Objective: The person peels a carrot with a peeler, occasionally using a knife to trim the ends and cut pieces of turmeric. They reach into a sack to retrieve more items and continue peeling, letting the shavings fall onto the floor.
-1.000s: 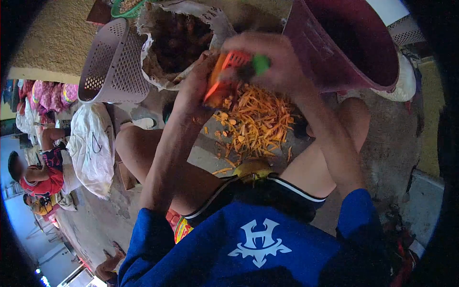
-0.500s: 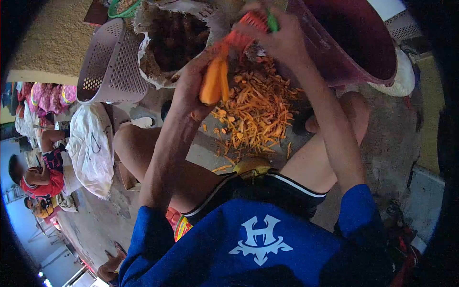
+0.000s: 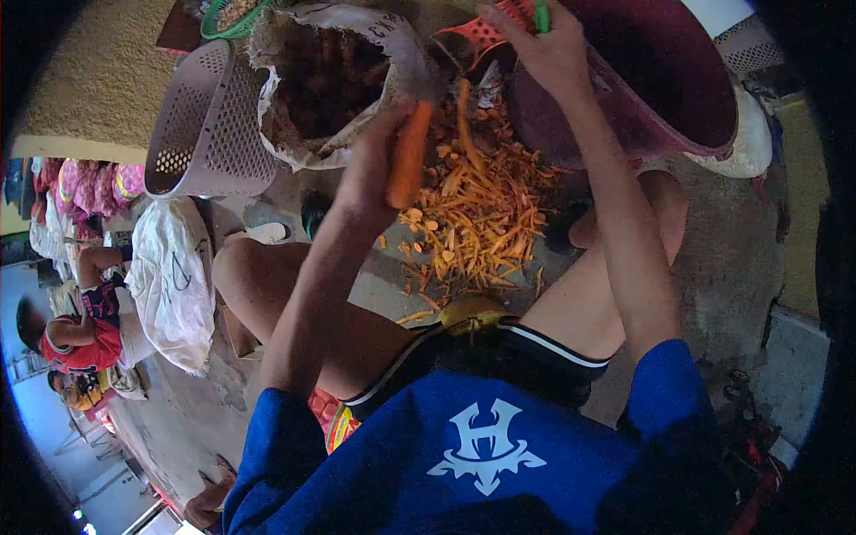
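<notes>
In my left hand [image 3: 376,160] is an orange carrot [image 3: 410,159], tilted upward, with the fingers wrapped round it. My right hand [image 3: 548,55] is raised at the top right, its fingers around a green-handled tool [image 3: 542,16] whose working end is out of view. Between and below the hands a heap of orange peelings [image 3: 486,218] lies on the floor, and one long strip [image 3: 466,125] stands above the heap. A red perforated basket [image 3: 486,36] lies beyond the heap, partly behind my right hand.
An open sack of dark contents [image 3: 392,67] stands upper left, beside a grey perforated basket [image 3: 241,143]. A large maroon tub [image 3: 624,116] is at upper right. White sacks [image 3: 174,276] and a seated person in red [image 3: 85,343] are at left.
My right hand has moved up and away from the carrot. The carrot stands more upright in my left hand, and a long peel strip now shows above the heap.
</notes>
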### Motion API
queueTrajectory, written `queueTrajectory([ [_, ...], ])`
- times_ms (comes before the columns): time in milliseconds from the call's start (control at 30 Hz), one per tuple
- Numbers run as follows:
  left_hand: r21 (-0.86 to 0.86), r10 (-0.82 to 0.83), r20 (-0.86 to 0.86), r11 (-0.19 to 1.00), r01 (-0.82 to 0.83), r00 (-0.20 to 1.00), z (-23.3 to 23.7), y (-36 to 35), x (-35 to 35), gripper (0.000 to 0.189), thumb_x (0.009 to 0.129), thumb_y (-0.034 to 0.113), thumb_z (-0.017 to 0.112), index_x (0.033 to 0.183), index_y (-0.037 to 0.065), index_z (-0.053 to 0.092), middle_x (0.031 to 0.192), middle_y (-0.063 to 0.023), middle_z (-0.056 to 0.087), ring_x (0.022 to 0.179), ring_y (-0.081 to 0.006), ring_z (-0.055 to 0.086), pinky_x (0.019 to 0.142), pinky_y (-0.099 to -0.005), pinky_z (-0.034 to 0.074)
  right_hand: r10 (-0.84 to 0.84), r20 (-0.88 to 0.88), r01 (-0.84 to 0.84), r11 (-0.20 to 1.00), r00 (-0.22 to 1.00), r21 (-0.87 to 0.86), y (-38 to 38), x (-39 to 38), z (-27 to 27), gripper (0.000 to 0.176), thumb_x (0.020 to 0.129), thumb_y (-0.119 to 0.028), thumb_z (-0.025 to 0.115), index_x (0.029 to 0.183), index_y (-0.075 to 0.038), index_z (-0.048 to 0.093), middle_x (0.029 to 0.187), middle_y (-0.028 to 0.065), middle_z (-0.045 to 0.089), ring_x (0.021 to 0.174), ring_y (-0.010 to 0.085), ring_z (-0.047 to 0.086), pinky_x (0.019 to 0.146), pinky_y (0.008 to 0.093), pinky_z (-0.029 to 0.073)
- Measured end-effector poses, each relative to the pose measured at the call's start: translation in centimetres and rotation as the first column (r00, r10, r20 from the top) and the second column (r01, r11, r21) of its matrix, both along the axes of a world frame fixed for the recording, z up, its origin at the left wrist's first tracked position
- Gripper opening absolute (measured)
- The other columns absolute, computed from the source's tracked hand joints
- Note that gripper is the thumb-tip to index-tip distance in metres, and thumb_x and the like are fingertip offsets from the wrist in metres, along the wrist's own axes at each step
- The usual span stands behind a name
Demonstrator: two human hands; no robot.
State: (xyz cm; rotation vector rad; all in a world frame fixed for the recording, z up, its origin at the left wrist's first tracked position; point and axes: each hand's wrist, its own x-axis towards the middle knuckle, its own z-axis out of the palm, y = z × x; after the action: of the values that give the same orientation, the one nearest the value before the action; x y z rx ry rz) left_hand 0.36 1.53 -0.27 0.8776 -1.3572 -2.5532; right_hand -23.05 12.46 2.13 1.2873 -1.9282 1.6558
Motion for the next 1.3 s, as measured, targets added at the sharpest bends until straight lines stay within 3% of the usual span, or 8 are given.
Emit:
queueTrajectory([
  [67,-0.084,-0.013,-0.018,0.996,0.011,1.0,-3.2,0.9,-0.3,0.055,0.099,0.048,0.057,0.128,0.002,0.057,0.101,-0.0099,0.066,0.096,-0.0194,0.062,0.085,-0.0325,0.049,-0.087,0.06,0.075,0.982,0.994,0.173,1.4,1.2,1.9,0.045,0.086,-0.038,0.08,0.099,0.003,0.066,0.083,0.0099,0.067,0.076,0.0191,0.063,0.07,0.0364,0.052],
  [133,-0.507,-0.294,0.417,0.709,0.489,0.86,-3.2,1.7,-0.3,0.038,0.102,0.042,0.053,0.114,0.007,0.06,0.084,-0.0032,0.058,0.074,-0.0133,0.055,0.068,-0.0285,0.046,-0.09,0.064,0.065,0.944,0.994,0.323,2.5,1.4,3.2,0.044,0.086,-0.037,0.08,0.1,0.002,0.066,0.087,0.0113,0.067,0.081,0.0196,0.063,0.074,0.0366,0.051],
  [267,-0.525,-0.141,0.094,0.834,0.169,0.986,-5.8,-1.1,-1.2,0.044,0.104,0.046,0.051,0.118,0.005,0.059,0.09,-0.0043,0.064,0.078,-0.0126,0.06,0.068,-0.0271,0.048,-0.097,-0.171,0.175,0.826,0.98,0.536,3.7,-0.2,0.8,0.046,0.083,-0.042,0.079,0.112,-0.007,0.069,0.096,0.0144,0.072,0.088,0.0282,0.072,0.081,0.0366,0.055],
  [367,-0.177,0.014,-0.056,0.984,-0.024,0.998,-5.2,-5.2,-2.5,0.053,0.101,0.05,0.054,0.123,0.003,0.058,0.104,-0.0082,0.065,0.091,-0.0163,0.063,0.08,-0.0286,0.051,0.147,-0.154,-0.016,0.774,0.977,0.633,4.5,0.7,0.3,0.048,0.086,-0.044,0.076,0.112,-0.005,0.067,0.093,0.018,0.071,0.085,0.0348,0.07,0.079,0.0416,0.054],
  [533,0.386,0.371,-0.178,0.878,-0.282,0.912,-2.4,-5.4,-1.8,0.048,0.1,0.039,0.061,0.128,0.001,0.056,0.115,-0.0096,0.062,0.103,-0.0175,0.063,0.087,-0.0248,0.056,0.329,-0.014,-0.207,0.626,0.944,0.752,2.8,5.4,-1.5,0.043,0.088,-0.036,0.073,0.115,-0.004,0.066,0.093,0.0205,0.07,0.087,0.0386,0.069,0.079,0.0464,0.054],
  [667,0.543,0.22,-0.328,0.839,-0.007,0.919,-3.3,-5.4,-1.3,0.044,0.1,0.034,0.062,0.131,0.004,0.055,0.118,-0.0076,0.063,0.106,-0.0161,0.063,0.08,-0.0204,0.058,0.189,0.029,-0.144,0.633,0.982,0.761,1.4,6.0,-3.0,0.038,0.087,-0.033,0.071,0.109,-0.003,0.066,0.089,0.0231,0.069,0.089,0.0396,0.069,0.081,0.0516,0.054],
  [933,-0.071,0.057,-0.271,0.994,-0.079,0.961,0.3,-2.9,-0.2,0.04,0.095,0.023,0.071,0.129,0.008,0.057,0.109,-0.0016,0.065,0.084,-0.0083,0.062,0.07,-0.0231,0.052,0.288,0.147,-0.309,0.677,0.946,0.668,1.3,5.9,-1.9,0.042,0.085,-0.027,0.073,0.119,-0.003,0.065,0.092,0.0238,0.07,0.09,0.0399,0.069,0.082,0.0478,0.054],
  [1300,-0.696,0.058,-0.297,0.67,-0.257,0.953,1.5,-1.7,-0.8,0.02,0.085,0.012,0.081,0.097,0.001,0.068,0.088,-0.0007,0.07,0.078,-0.0049,0.061,0.073,-0.023,0.05,0.318,0.022,-0.278,0.794,0.948,0.541,1.4,7.4,-1.2,0.042,0.083,-0.027,0.074,0.12,-0.009,0.066,0.088,0.0243,0.069,0.086,0.0428,0.068,0.08,0.0515,0.054],
])
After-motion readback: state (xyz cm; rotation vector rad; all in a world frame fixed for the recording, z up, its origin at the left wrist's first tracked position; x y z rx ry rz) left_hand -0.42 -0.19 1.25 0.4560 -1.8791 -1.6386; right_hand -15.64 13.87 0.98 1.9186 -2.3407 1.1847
